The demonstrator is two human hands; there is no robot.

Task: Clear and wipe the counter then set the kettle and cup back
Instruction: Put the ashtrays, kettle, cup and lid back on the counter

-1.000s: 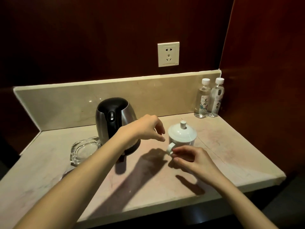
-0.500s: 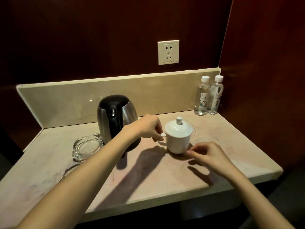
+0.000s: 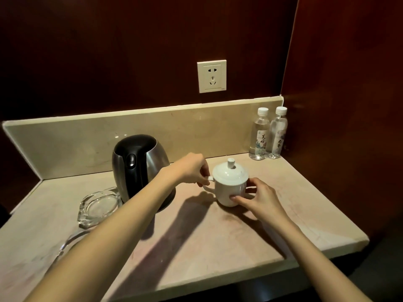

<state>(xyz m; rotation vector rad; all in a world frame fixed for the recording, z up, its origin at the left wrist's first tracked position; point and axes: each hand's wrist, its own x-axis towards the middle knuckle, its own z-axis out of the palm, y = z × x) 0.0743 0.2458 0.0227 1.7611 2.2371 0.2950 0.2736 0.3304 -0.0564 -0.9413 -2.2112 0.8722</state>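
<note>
One wide-angle view from a camera on my head, looking forward and down. It sits close above the counter (image 3: 196, 247), whose front edge runs across the lower frame. My two forearms enter from the bottom corners and reach inward. The view faces a dark back wall with a socket (image 3: 211, 76) near the top centre. Straight lines bow toward the edges.
</note>
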